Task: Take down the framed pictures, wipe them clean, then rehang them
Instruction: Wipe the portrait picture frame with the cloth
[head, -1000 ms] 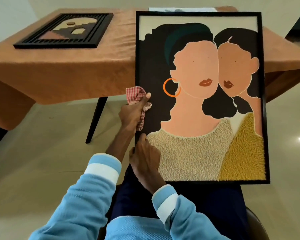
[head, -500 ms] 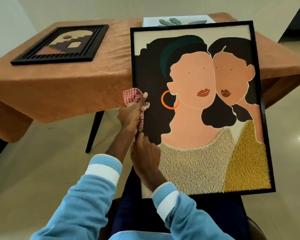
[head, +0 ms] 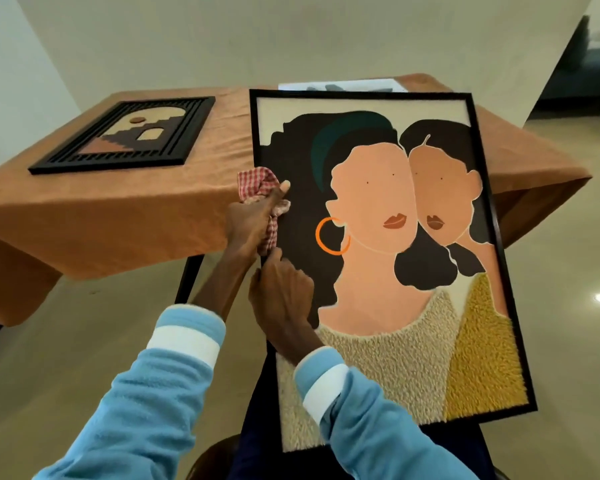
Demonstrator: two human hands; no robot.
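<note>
A large black-framed picture of two women (head: 388, 237) stands upright on my lap, tilted slightly to the right. My left hand (head: 253, 223) grips a red-checked cloth (head: 257, 183) against the picture's left frame edge, thumb on the front. Just below it, my right hand (head: 284, 299) holds the same left edge, fingers curled round the frame. A second, smaller black slatted frame (head: 125, 136) lies flat on the table.
An orange-brown tablecloth covers the table (head: 118, 216) right behind the big picture. A white print (head: 343, 86) lies at the table's far side, mostly hidden. Glossy beige floor (head: 66, 348) spreads left and right; a dark table leg (head: 187, 278) stands near my left arm.
The picture has dropped lower in view and tilted a little to the right. My left hand with the cloth has slid up along the left frame edge; my right hand keeps its hold.
</note>
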